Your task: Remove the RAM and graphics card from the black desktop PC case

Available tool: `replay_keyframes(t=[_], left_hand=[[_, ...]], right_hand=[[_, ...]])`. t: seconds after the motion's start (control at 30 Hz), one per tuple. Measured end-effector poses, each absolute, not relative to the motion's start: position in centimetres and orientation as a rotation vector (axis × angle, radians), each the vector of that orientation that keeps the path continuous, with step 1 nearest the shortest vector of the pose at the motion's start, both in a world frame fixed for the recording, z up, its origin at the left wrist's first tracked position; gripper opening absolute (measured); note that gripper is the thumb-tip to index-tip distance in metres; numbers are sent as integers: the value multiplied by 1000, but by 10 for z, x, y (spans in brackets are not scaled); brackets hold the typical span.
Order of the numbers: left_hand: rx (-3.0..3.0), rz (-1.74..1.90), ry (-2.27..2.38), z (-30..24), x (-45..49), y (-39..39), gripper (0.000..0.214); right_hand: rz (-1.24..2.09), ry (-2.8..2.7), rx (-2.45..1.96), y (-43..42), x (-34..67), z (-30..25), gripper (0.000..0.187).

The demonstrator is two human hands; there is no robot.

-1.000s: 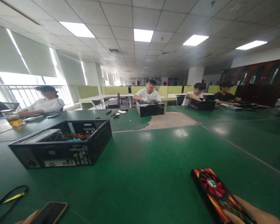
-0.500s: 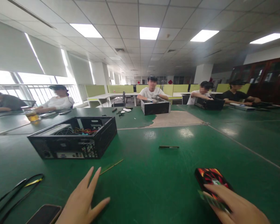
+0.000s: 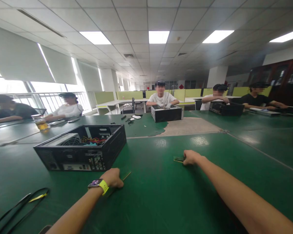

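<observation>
- Both arms stretched forward over the green bench (image 3: 161, 201); both hands low on the mat, each closing on a thin flat strip.
- Right hand (image 3: 191, 157): fingers curled down, knuckles up, tips on the near end of a small dark strip (image 3: 178, 159), probably a memory module, lying flat. Whether it is pinched yet or only touched, I cannot tell; most of the strip is hidden under the fingers.
- Left hand (image 3: 113, 177): loosely fisted, watch with a yellow-green band at the wrist, fingers down on a thin yellowish strip (image 3: 126, 176) that pokes out to its right. Grip itself is hidden; cannot tell whether it is held.
- Open computer case (image 3: 84, 148) sits just behind the left hand, side panel off, fan and coloured wiring showing.
- Judgement on doing the pick-up well: flat parts on a smooth mat resist a straight pinch. Better to tip one long edge up with a fingertip, then take it by the two short edges.
- Keep fingers off the contact edge and the chips.
- One part at a time would be safer than both at once.
- Risk: sliding the strip across the mat instead of lifting; scraping contacts.
- Loose black cable (image 3: 17, 204) lies well left, clear of both hands.
- Other people work on their own cases across the bench.
</observation>
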State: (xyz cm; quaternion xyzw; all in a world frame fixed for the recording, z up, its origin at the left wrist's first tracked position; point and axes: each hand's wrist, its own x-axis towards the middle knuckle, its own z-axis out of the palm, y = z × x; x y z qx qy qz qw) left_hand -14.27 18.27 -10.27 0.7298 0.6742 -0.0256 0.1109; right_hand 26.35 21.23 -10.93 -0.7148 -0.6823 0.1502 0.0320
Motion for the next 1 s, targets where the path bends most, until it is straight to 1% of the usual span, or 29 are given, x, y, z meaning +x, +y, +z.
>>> replay_keyframes(t=[0.07,0.1,0.17,0.23,0.3,0.33,0.4,0.47,0.5,0.6,0.67,0.73,0.8,0.9,1.0], left_hand=[[2151,-7,1902,-105,-135,180,10],[2105,101,1822,-108,-127,176,9],[1867,430,1577,-115,-98,162,13],[1490,745,1299,-122,-58,141,25],[1192,859,1119,-125,-17,119,38],[1105,865,1046,-125,1,108,43],[1068,851,935,-123,27,89,50],[1138,865,862,-121,39,76,51],[1157,892,843,-122,41,72,50],[1091,976,815,-127,39,66,47],[1079,972,838,-132,38,64,46],[1134,939,864,-135,35,64,45],[1217,907,879,-137,31,66,43],[1333,888,931,-141,21,70,38],[1354,876,938,-146,15,71,37]], right_hand=[[592,-2083,-2138,204,261,-107,19],[639,-2079,-2090,196,257,-104,18],[785,-1999,-1915,172,242,-97,28],[1032,-1835,-1652,144,220,-92,40],[1220,-1662,-1393,119,197,-92,44],[1218,-1622,-1321,109,187,-94,42],[1045,-1610,-1318,95,174,-101,41],[861,-1559,-1356,85,169,-107,41],[845,-1495,-1377,80,169,-110,40],[1036,-1192,-1411,66,174,-112,32],[1123,-1037,-1383,55,177,-112,35],[1140,-1018,-1333,46,179,-114,42],[1204,-1035,-1382,39,179,-118,44],[1385,-1033,-1465,33,183,-124,35],[1354,-1067,-1312,33,187,-126,36]])
